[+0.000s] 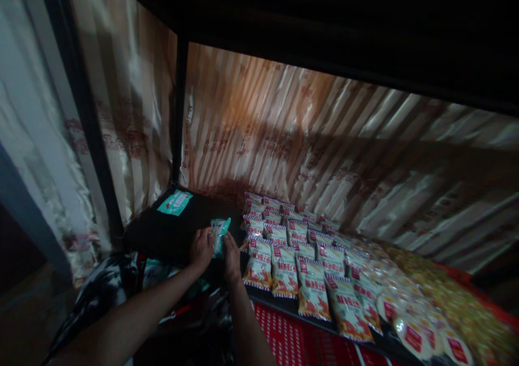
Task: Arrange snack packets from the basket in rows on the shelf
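Note:
Between my two hands, over the dark shelf, is a small teal-and-white snack packet. My left hand grips its left side, with the fingers curled. On the right side, my right hand closes on the packet's edge. A second teal packet lies flat near the back left corner of the shelf. Just right of my right hand stand rows of white-and-red snack bags with striped ends. More teal packets show in a bag near my lap, partly hidden by my left forearm.
The black shelf surface ends at a dark post and pleated curtains. Round clear-wrapped items and yellow wrapped pieces fill the right side. A red patterned cloth hangs at the front. A dark ledge runs overhead.

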